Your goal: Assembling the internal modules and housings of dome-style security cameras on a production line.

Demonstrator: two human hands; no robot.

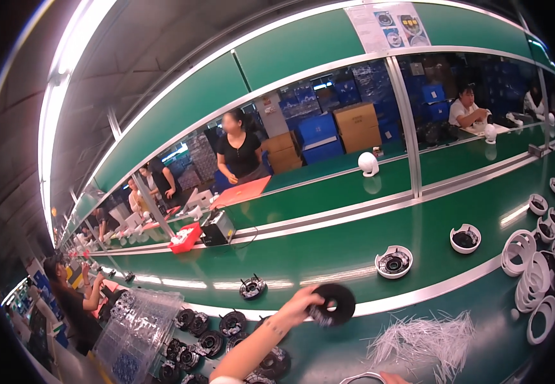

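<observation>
Right hand [393, 379] at the bottom edge, mostly cropped, right by a white ring [362, 374]; can't tell if gripping. Left hand pinches a black disc [344, 307], raised near the belt-side edge of the surface [348, 342]. Two round white housings [395, 276] on the green belt [319, 253] hold black parts. Red bin [192, 241] holds white pieces. Clear plastic tray [138, 329] at left, contents unclear. White strips [428, 345] heaped right.

The lower edge cuts off the right hand [391, 379] and a white ring [363, 374]
</observation>
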